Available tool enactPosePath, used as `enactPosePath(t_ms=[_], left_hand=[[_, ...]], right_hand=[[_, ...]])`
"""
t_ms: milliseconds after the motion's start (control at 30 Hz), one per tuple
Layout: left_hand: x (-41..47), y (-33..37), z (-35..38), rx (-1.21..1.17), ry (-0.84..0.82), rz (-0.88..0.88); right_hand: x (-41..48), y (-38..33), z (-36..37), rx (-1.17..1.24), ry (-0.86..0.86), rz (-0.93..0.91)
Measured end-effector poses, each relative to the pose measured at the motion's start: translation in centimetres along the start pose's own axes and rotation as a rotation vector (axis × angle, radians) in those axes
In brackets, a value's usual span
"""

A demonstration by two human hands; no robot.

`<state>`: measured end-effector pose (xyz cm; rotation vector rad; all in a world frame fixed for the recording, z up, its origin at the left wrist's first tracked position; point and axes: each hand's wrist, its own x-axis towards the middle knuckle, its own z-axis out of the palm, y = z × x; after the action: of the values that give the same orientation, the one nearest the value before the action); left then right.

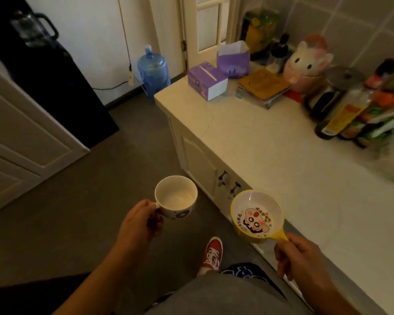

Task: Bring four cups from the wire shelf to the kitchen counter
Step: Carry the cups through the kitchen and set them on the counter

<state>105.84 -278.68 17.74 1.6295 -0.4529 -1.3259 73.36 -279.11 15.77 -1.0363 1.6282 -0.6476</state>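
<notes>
We are gripping white mug [176, 196] in left hand [141, 220] | yellow cup [256, 215] in right hand [298, 255], pinching its handle | risking clipping worktop [271, 151] edge

A home kitchen: a pale stone counter [271, 151] runs over cream panelled cabinets [200, 164], backed by a grey tiled wall [355, 26]. Crowded along the wall are sauce bottles [341, 119], a cat-shaped jar [305, 64], purple boxes [207, 80] and a stack of booklets [263, 87]. On the grey floor, a blue water jug [153, 70] stands beside a white door [205, 26].
</notes>
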Motion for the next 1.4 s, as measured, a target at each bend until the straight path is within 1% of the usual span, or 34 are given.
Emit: enactPosePath(t_ms=[167,300,533,700,967,1233,1300,1400], left_hand=[[5.3,4.6,4.5,0.081,-0.081,0.065],[9.1,7.3,7.0,0.151,-0.201,0.075],[17.7,10.9,11.6,0.318,-0.386,-0.016],[23.7,12.8,15.3,0.44,-0.512,0.005],[30.8,14.2,20.0,0.537,-0.691,-0.017],[35.1,14.4,21.8,0.607,-0.874,-0.047],[35.4,14.4,22.1,0.632,-0.899,-0.023],[35.7,14.4,22.6,0.658,-0.88,-0.004]], right_hand=[[5.8,-4.4,-0.1,0.012,0.06,-0.08],[9.0,-7.1,-0.4,0.052,0.129,-0.107],[13.5,-9.4,0.4,0.121,0.277,-0.03],[15.5,-10.9,1.9,0.166,0.4,0.056],[17.5,-13.2,4.4,0.246,0.594,0.17],[18.5,-14.9,5.9,0.291,0.703,0.179],[18.7,-15.0,6.1,0.299,0.724,0.172],[18.8,-15.2,6.5,0.31,0.752,0.168]])
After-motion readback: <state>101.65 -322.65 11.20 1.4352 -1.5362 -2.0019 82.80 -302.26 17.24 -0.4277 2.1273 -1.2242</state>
